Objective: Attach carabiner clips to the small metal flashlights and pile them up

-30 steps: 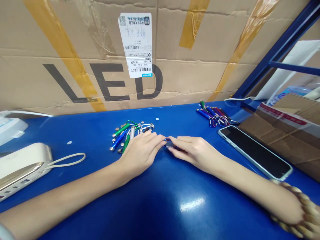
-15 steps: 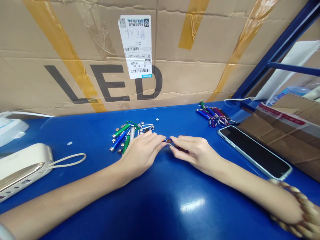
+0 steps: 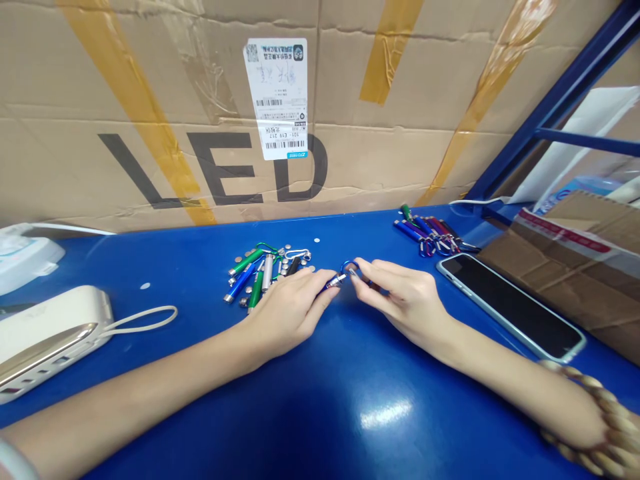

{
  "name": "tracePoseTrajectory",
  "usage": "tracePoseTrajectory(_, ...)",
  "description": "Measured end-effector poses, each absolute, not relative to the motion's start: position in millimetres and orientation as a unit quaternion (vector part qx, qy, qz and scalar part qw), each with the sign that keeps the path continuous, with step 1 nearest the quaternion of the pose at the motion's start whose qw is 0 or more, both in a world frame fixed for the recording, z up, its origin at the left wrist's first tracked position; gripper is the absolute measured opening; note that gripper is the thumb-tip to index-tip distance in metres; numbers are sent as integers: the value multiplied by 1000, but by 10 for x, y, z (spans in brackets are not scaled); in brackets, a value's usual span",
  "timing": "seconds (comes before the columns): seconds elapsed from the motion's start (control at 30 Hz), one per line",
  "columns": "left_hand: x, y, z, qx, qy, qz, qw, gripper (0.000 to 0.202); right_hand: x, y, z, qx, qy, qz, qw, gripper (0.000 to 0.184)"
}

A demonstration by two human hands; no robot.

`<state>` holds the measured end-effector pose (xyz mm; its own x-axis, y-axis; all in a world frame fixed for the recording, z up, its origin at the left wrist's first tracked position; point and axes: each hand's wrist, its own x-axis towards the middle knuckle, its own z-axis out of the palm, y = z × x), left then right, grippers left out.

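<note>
My left hand (image 3: pixel 293 307) is closed on a small blue flashlight (image 3: pixel 336 281), whose silver end sticks out past the fingertips. In my right hand (image 3: pixel 405 297) the thumb and fingers pinch a blue carabiner clip (image 3: pixel 348 265), its curved top showing beside the silver end. Whether clip and flashlight are joined I cannot tell, as the fingers cover part of both. Just beyond my left hand lies a pile of small flashlights, among them a green one (image 3: pixel 246 262), a blue one (image 3: pixel 240 283) and a silver one (image 3: pixel 267 272), with several button cells (image 3: pixel 287 255) around them.
At the back right lies a bunch of flashlights with clips (image 3: pixel 425 233). A phone (image 3: pixel 510 305) rests in front of a cardboard box (image 3: pixel 565 267). A white power strip (image 3: pixel 55 333) with a cord loop stands left. A large carton (image 3: pixel 200 87) rises behind the blue table (image 3: pixel 300 413).
My hands have drawn slightly apart, and the silver end and the blue clip now show more between them. The view has shifted slightly.
</note>
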<state>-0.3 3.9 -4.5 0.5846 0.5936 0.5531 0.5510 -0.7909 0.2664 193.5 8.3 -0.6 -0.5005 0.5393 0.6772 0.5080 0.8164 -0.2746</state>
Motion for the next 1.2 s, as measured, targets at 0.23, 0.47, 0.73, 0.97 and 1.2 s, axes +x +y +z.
tracePoseTrajectory(0.23,-12,27,-42,899,317,300,-32,26,1927,92,-9,-295,-870,-51,391,17)
tracePoseTrajectory(0.47,-15,14,-42,893,306,329,-19,19,1985,160,-18,-366,-872,-6,325,21)
tracePoseTrajectory(0.73,-27,31,-62,874,367,320,9,17,1971,181,16,-446,-870,79,197,28)
tracePoseTrajectory(0.97,-16,14,-19,865,393,310,20,22,1960,169,0,-368,-884,169,233,30)
tracePoseTrajectory(1.2,-18,10,-35,847,413,332,46,16,1897,116,86,-319,-854,278,302,21)
